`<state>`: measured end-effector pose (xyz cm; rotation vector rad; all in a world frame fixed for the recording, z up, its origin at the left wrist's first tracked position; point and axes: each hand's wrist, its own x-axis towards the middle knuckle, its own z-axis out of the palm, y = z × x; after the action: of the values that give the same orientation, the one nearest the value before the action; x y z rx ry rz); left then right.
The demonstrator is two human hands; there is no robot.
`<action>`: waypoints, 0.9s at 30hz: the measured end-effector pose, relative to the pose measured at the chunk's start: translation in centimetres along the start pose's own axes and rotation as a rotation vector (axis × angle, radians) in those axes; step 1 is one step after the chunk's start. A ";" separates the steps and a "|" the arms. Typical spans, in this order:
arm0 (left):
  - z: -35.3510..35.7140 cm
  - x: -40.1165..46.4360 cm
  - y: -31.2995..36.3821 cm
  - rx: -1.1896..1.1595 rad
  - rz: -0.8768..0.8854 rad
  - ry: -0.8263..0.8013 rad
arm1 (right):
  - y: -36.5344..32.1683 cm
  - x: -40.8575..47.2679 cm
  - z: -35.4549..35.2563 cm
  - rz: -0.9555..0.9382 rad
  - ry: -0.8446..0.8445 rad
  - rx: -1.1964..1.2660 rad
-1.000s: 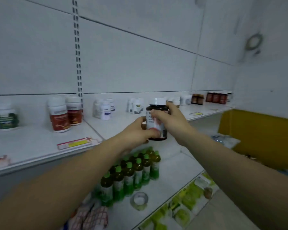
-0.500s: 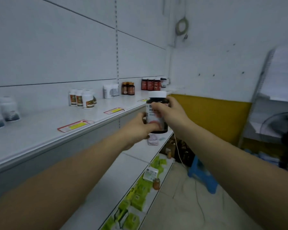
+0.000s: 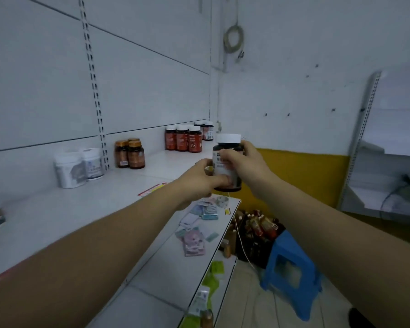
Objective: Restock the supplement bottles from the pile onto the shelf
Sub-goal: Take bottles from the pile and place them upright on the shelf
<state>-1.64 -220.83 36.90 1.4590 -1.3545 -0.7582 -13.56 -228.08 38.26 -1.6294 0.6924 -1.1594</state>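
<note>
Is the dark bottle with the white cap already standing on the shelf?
No, the dark bottle is held in the air between the left hand and right hand, off the shelf.

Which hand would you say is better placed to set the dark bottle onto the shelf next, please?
Probably the left hand: it supports the dark bottle low on the shelf side, while the right hand wraps the outer side.

Two bare forearms reach forward from the lower corners and converge at centre, both hands raised in front of the chest. The left hand [image 3: 199, 178] curls from below and the side, thumb pressed across the front in a closed grip. The right hand [image 3: 243, 159] wraps from the opposite side, fingers [image 3: 225, 153] folded over, wrist slightly bent.
</note>
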 end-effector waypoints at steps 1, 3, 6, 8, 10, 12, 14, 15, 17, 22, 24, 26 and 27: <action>0.1 2.1 -0.3 0.014 -0.001 0.004 | 0.8 2.0 -0.4 0.001 0.000 0.007; 0.4 6.3 -1.0 0.045 0.001 0.023 | 2.7 6.1 -1.2 -0.003 -0.008 0.022; 1.4 12.9 -2.2 0.090 -0.015 0.072 | 5.8 12.4 -2.8 -0.035 -0.052 0.013; 2.3 17.6 -3.0 0.115 -0.031 0.101 | 7.8 17.1 -4.1 -0.056 -0.085 -0.001; 3.1 22.1 -3.3 0.116 -0.050 0.124 | 9.5 21.8 -5.6 -0.058 -0.117 -0.007; 3.8 26.3 -3.3 0.136 -0.053 0.132 | 11.1 26.2 -6.9 -0.056 -0.160 -0.004; 4.1 30.3 -3.3 0.180 -0.053 0.152 | 12.6 30.4 -7.8 -0.050 -0.193 0.003; 4.0 32.2 -3.4 0.223 -0.055 0.167 | 13.3 32.4 -8.1 -0.044 -0.198 0.008; 3.8 35.9 -3.9 0.368 -0.070 0.191 | 14.8 36.4 -8.4 -0.031 -0.207 0.004; 2.0 44.6 -6.6 0.749 -0.223 0.227 | 19.0 46.0 -7.9 -0.015 -0.208 0.006; 1.2 47.8 -7.7 0.848 -0.261 0.203 | 20.6 49.6 -7.7 -0.034 -0.207 -0.009; 0.7 51.0 -8.5 0.913 -0.305 0.172 | 22.1 53.1 -7.5 -0.035 -0.210 -0.015; 0.6 52.5 -8.9 0.943 -0.337 0.158 | 22.9 54.7 -7.4 -0.030 -0.215 -0.015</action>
<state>10.93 -272.60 37.12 2.4655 -1.4222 -0.1551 2.45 -285.65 37.20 -1.7518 0.5414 -0.9839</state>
